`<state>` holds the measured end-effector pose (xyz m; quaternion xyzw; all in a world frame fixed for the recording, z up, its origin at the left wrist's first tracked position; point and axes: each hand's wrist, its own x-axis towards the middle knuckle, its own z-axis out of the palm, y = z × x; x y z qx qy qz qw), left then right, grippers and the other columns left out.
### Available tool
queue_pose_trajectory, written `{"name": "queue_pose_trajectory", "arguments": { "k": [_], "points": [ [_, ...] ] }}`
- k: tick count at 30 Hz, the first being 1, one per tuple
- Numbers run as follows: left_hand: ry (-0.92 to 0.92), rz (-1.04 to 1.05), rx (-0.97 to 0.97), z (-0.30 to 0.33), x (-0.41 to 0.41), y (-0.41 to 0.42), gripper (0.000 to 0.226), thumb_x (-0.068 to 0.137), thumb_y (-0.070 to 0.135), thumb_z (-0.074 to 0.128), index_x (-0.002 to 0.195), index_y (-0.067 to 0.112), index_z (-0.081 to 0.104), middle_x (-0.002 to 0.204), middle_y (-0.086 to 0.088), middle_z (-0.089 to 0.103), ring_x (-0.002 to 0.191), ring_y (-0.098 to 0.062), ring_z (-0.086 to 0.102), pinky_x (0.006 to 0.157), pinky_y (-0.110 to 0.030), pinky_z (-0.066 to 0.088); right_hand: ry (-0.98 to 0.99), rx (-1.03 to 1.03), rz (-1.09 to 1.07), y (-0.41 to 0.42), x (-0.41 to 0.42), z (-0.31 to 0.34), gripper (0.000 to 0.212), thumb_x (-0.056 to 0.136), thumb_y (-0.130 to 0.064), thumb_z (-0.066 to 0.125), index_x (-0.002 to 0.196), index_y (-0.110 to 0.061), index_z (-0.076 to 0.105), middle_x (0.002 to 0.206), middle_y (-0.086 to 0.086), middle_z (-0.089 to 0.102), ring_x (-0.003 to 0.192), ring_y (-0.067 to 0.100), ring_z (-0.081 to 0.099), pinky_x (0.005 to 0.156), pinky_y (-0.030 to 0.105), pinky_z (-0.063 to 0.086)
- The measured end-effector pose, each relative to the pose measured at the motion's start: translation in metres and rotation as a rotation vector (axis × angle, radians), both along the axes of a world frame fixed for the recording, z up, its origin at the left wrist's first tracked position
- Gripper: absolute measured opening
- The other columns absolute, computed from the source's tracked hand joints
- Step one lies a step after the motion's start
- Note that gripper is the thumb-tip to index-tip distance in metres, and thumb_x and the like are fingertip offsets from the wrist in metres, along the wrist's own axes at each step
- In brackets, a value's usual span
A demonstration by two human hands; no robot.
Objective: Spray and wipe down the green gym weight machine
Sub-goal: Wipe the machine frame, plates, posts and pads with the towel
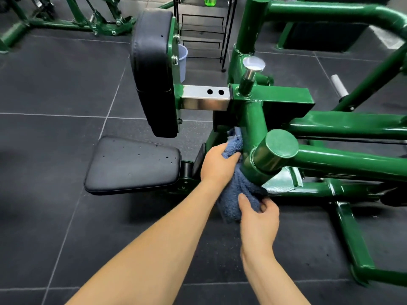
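The green weight machine [343, 156] fills the right half of the view, with a black back pad [152, 73] and a black seat [134, 165] on its left. A blue-grey cloth [231, 194] is wrapped around the machine's upright green post, below the chrome sliding bar. My left hand [217, 164] grips the upper part of the cloth against the post. My right hand [257, 219] holds the cloth's lower end, thumb and fingers curled round it. A green spray bottle [210, 1] stands on a black wire rack at the top edge.
The black wire rack [204, 29] stands behind the machine, with a pale bucket [182, 62] beside the back pad. Another green machine frame [66, 20] lies at the top left. A chrome adjustment knob [253, 66] sticks up above the post. Dark floor tiles [55, 128] spread to the left.
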<state>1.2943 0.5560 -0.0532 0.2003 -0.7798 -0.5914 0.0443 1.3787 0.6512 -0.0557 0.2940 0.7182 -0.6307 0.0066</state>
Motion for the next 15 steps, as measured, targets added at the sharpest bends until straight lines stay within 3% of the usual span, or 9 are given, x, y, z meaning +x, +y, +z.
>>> {"name": "queue_pose_trajectory", "arguments": {
  "k": [3, 6, 10, 12, 15],
  "points": [
    [-0.066, -0.041, -0.008, -0.006, 0.011, 0.000, 0.007, 0.085, 0.017, 0.063, 0.084, 0.018, 0.069, 0.084, -0.003, 0.070, 0.082, -0.023, 0.062, 0.076, -0.033, 0.049, -0.037, 0.048, 0.007, 0.004, 0.001, 0.002, 0.046, 0.083, -0.012, 0.073, 0.124, -0.006, 0.053, 0.115, 0.010, 0.061, 0.102, 0.021, 0.059, 0.095, 0.038, 0.048],
    [-0.135, -0.139, -0.070, -0.003, 0.022, -0.005, 0.017, 0.085, 0.019, 0.061, 0.070, 0.028, 0.057, 0.077, 0.003, 0.064, 0.074, -0.017, 0.056, 0.073, -0.034, 0.049, -0.019, 0.089, 0.020, 0.011, 0.008, 0.012, 0.046, 0.086, -0.013, 0.070, 0.128, -0.010, 0.052, 0.116, 0.005, 0.057, 0.107, 0.019, 0.053, 0.091, 0.031, 0.042],
    [-0.074, -0.105, -0.224, 0.020, -0.003, -0.012, 0.034, 0.083, 0.010, 0.055, 0.054, 0.021, 0.041, 0.061, 0.002, 0.051, 0.065, -0.023, 0.048, 0.059, -0.032, 0.035, 0.031, 0.045, 0.031, 0.003, 0.002, 0.020, 0.045, 0.086, -0.016, 0.071, 0.125, -0.009, 0.051, 0.114, 0.005, 0.056, 0.107, 0.019, 0.055, 0.089, 0.031, 0.044],
    [-0.046, -0.084, -0.247, 0.021, -0.018, -0.008, 0.034, 0.083, 0.012, 0.053, 0.054, 0.019, 0.037, 0.066, -0.004, 0.053, 0.067, -0.029, 0.049, 0.059, -0.033, 0.036, 0.012, 0.010, 0.006, -0.006, -0.004, 0.019, 0.041, 0.084, -0.016, 0.073, 0.118, -0.007, 0.052, 0.112, 0.009, 0.058, 0.103, 0.023, 0.058, 0.088, 0.035, 0.047],
    [-0.066, -0.218, -0.284, 0.014, -0.022, -0.010, 0.031, 0.086, 0.011, 0.051, 0.059, 0.017, 0.039, 0.079, -0.014, 0.057, 0.075, -0.033, 0.053, 0.065, -0.036, 0.041, 0.015, -0.003, 0.007, -0.010, -0.007, 0.014, 0.038, 0.083, -0.014, 0.073, 0.114, -0.009, 0.051, 0.108, 0.007, 0.056, 0.097, 0.020, 0.056, 0.081, 0.029, 0.042]
  ]
}}
